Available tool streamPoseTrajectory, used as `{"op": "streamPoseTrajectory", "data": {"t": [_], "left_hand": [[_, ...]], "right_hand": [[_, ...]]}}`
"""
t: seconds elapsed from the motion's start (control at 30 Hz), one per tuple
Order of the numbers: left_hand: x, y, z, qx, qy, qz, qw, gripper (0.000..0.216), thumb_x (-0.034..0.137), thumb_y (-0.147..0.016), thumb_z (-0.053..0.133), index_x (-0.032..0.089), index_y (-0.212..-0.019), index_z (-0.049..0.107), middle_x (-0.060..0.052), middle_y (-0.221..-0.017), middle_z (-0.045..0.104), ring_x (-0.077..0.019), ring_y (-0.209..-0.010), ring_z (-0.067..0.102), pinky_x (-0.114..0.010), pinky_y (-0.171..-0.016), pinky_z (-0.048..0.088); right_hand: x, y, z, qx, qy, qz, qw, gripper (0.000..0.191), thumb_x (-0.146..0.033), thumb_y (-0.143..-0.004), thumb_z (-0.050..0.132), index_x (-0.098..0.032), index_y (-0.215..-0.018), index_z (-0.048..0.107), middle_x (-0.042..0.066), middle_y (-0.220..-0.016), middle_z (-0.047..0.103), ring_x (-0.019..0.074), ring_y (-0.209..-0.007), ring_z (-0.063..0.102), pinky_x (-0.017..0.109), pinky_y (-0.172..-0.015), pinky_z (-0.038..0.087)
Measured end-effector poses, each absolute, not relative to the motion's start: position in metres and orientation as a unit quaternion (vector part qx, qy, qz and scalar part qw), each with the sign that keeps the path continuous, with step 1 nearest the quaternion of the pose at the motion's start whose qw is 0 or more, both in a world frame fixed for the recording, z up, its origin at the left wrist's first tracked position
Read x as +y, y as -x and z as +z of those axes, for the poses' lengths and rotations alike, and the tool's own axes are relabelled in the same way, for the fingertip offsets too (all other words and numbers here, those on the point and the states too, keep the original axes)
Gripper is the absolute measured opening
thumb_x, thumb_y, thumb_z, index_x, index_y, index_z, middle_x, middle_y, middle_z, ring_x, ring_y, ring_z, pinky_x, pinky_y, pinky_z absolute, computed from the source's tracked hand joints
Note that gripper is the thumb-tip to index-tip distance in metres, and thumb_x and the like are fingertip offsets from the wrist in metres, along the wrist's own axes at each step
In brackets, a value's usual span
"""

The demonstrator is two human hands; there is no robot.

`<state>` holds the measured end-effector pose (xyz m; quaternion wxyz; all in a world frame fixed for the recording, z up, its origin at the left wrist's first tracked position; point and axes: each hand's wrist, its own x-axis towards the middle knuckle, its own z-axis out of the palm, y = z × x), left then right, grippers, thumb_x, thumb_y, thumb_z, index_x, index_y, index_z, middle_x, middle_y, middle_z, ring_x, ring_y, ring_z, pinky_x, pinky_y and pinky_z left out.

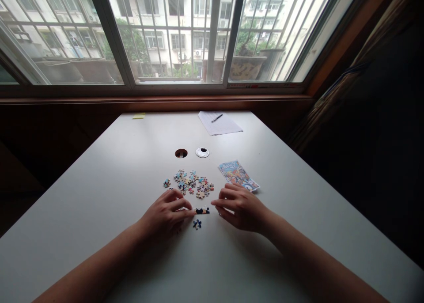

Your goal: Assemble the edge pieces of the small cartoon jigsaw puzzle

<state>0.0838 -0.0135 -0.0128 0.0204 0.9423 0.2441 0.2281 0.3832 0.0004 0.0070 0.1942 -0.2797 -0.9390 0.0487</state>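
My left hand (170, 209) is curled with its fingertips at the left end of a short dark strip of joined jigsaw puzzle pieces (202, 210), pressing it against the table. To the right of that strip, my right hand (241, 206) hovers low with its thumb and fingers a little apart. No held piece shows between them, though the palm side is hidden. A loose dark blue jigsaw piece (197, 224) lies just below the strip. Beyond both hands spreads a pile of mixed jigsaw pieces (192, 182), some face up and some showing plain backs.
A colourful picture sheet (238, 175) lies beyond my right hand. Farther back are a round hole (181, 153) in the white table (99, 183), a round cover (202, 152), papers (221, 125) with a pen (217, 118), and a yellow sticky note (138, 116). A barred window stands behind.
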Motion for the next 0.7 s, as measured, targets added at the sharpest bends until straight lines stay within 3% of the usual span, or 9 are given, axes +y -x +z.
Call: {"op": "streamPoseTrajectory", "data": {"t": [0.23, 0.33, 0.7], "left_hand": [[-0.021, -0.085, -0.008, 0.248, -0.926, 0.284, 0.027, 0.027, 0.007, -0.087, 0.053, 0.023, -0.104, 0.068, -0.006, -0.098, 0.069, -0.0224, -0.090, 0.051, -0.038, -0.083, 0.046], [-0.020, -0.084, -0.009, 0.256, -0.919, 0.296, 0.040, 0.031, 0.006, -0.088, 0.051, 0.023, -0.108, 0.067, -0.006, -0.095, 0.068, -0.0216, -0.085, 0.050, -0.037, -0.080, 0.046], [-0.006, -0.079, -0.013, 0.318, -0.865, 0.377, 0.089, 0.035, -0.003, -0.084, 0.049, 0.021, -0.101, 0.069, -0.004, -0.087, 0.067, -0.0201, -0.084, 0.051, -0.034, -0.076, 0.045]], "right_hand": [[0.011, -0.393, 0.001, -0.928, 0.310, 0.063, 0.199, 0.019, -0.020, -0.095, 0.056, -0.022, -0.102, 0.073, 0.004, -0.079, 0.064, 0.0187, -0.077, 0.055, 0.035, -0.077, 0.041], [0.012, -0.398, 0.008, -0.925, 0.306, 0.112, 0.197, 0.019, -0.020, -0.095, 0.056, -0.022, -0.100, 0.074, 0.004, -0.078, 0.064, 0.0170, -0.074, 0.057, 0.032, -0.074, 0.043], [0.013, -0.414, 0.030, -0.913, 0.337, 0.208, 0.101, 0.018, -0.020, -0.091, 0.062, -0.025, -0.099, 0.076, 0.003, -0.086, 0.069, 0.0146, -0.076, 0.062, 0.026, -0.069, 0.044]]}}
